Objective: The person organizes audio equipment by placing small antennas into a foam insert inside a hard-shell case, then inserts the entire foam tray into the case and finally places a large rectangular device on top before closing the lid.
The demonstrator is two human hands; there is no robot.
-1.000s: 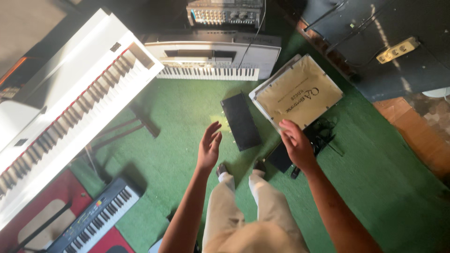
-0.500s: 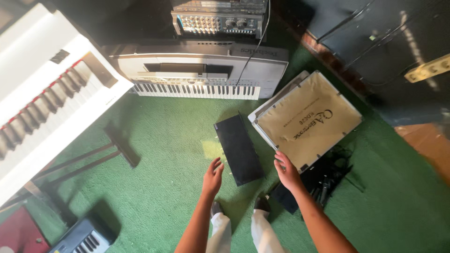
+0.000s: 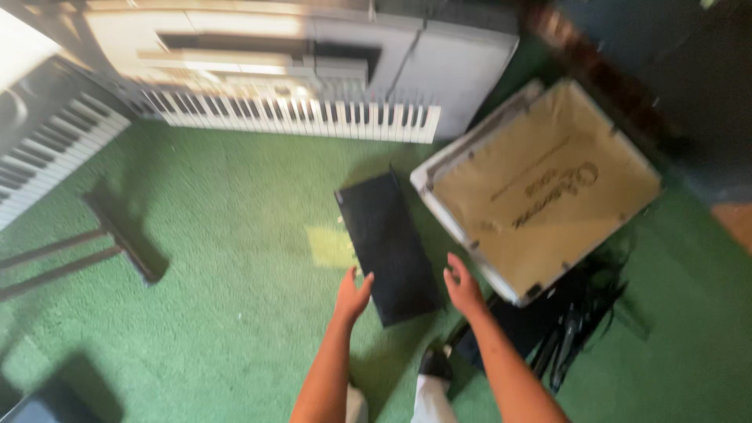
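Note:
A flat black rectangular board (image 3: pixel 389 244) lies on the green carpet (image 3: pixel 235 274). My left hand (image 3: pixel 352 295) hovers at its near left corner, fingers spread, holding nothing. At the board's near right edge is my right hand (image 3: pixel 464 287), also empty with fingers apart. Whether either hand touches the board is unclear in the blur. Just right of the board sits a tan square panel with a pale frame (image 3: pixel 540 188), tilted on the floor.
A grey keyboard (image 3: pixel 298 110) lies across the back. Another white keyboard (image 3: pixel 47 157) on a dark stand (image 3: pixel 117 235) is at the left. Black cables and gear (image 3: pixel 572 329) lie beside my right forearm. My feet (image 3: pixel 435 364) are below.
The view has dropped closer to the floor. Both hands have moved forward and down, from above the carpet to the near end of the black board.

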